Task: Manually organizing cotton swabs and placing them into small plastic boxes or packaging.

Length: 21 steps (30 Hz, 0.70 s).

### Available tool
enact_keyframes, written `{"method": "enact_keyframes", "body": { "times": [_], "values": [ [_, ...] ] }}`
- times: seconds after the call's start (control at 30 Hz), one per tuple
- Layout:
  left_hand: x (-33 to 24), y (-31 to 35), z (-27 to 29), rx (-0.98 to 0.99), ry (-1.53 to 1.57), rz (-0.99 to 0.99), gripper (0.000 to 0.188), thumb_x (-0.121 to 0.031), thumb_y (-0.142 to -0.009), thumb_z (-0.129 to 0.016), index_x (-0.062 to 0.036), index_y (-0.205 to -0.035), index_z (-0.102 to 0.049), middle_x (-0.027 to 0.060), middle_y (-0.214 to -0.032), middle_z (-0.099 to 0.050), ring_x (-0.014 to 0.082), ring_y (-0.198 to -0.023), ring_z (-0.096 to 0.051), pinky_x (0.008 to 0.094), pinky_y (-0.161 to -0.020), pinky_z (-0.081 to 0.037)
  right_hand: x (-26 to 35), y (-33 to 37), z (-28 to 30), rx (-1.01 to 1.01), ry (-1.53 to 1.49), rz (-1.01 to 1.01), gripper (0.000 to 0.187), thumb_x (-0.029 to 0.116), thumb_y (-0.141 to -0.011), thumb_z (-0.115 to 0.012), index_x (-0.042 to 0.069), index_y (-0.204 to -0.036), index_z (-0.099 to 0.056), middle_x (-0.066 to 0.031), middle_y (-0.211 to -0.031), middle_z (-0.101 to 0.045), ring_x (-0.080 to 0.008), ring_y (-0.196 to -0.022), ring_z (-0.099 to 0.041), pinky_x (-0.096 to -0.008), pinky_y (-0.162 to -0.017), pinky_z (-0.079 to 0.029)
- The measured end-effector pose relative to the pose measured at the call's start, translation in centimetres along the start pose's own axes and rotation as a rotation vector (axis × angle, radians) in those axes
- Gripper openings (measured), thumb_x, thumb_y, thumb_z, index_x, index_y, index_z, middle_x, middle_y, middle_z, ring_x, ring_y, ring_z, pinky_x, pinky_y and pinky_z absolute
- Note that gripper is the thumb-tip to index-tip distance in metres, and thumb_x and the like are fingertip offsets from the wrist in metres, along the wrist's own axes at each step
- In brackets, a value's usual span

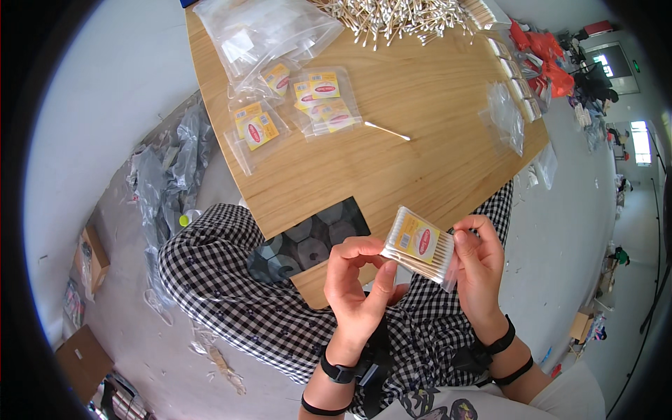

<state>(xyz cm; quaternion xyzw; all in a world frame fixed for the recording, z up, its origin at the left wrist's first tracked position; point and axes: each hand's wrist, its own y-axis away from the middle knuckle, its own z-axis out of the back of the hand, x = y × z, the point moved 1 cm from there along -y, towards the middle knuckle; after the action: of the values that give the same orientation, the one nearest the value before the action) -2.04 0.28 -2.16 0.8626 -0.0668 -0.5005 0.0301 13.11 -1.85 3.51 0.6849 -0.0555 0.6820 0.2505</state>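
Note:
A small clear bag of cotton swabs [442,253], with a yellow card carrying a red oval inside, is held up above my lap, tilted down to the right. My right hand [479,269] pinches its right end between thumb and fingers. At the opposite lower corner, the thumb and forefinger of my left hand [358,290] close on the bag. A single cotton swab [387,131] lies on the wooden table [420,168] beyond my hands. Small bags with yellow cards [325,101] lie to its left, with another such bag [257,133] nearer the table's left edge.
Loose cotton swabs [392,17] are heaped at the far edge, beside large clear plastic bags [266,35]. Filled packs [519,89] line the right edge near empty clear bags [505,115]. A dark patterned sheet [311,238] covers the near left corner. Grey plastic [164,168] lies on the floor.

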Motion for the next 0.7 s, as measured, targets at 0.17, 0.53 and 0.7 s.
{"method": "enact_keyframes", "body": {
  "times": [0.17, 0.53, 0.7],
  "values": [
    [0.1, 0.0, 0.1, 0.005, 0.002, -0.004, 0.026, 0.002, -0.083, -0.067, -0.0016, -0.104, -0.053, 0.0082, -0.102, -0.06, 0.0121, -0.08, -0.056, 0.0265, -0.076, -0.048, 0.2, 0.1, -0.1, 0.001, 0.021, 0.019, 0.011, 0.012, -0.098, -0.051, 0.003, -0.104, -0.048, -0.0019, -0.073, -0.057, -0.0053, -0.054, -0.048, -0.0187, -0.054, -0.037],
    [-0.2, 0.0, 0.0, -0.014, 0.043, 0.063, 0.028, 0.003, -0.083, -0.067, -0.0007, -0.106, -0.052, 0.0071, -0.102, -0.06, 0.0127, -0.085, -0.057, 0.0268, -0.079, -0.048, 1.0, 0.5, -0.3, 0.031, 0.141, 0.151, 0.01, 0.008, -0.097, -0.052, 0.002, -0.103, -0.047, -0.0021, -0.072, -0.056, -0.0049, -0.055, -0.049, -0.0184, -0.052, -0.039],
    [-0.2, 0.1, 0.1, -0.021, 0.016, 0.021, 0.03, 0.004, -0.081, -0.069, -0.0012, -0.106, -0.052, 0.0074, -0.1, -0.06, 0.0128, -0.084, -0.057, 0.0273, -0.079, -0.048, 0.9, 0.4, -0.4, 0.031, 0.134, 0.134, 0.01, 0.01, -0.098, -0.051, 0.002, -0.103, -0.048, -0.0022, -0.073, -0.056, -0.0055, -0.055, -0.049, -0.019, -0.053, -0.039]
  ]
}}
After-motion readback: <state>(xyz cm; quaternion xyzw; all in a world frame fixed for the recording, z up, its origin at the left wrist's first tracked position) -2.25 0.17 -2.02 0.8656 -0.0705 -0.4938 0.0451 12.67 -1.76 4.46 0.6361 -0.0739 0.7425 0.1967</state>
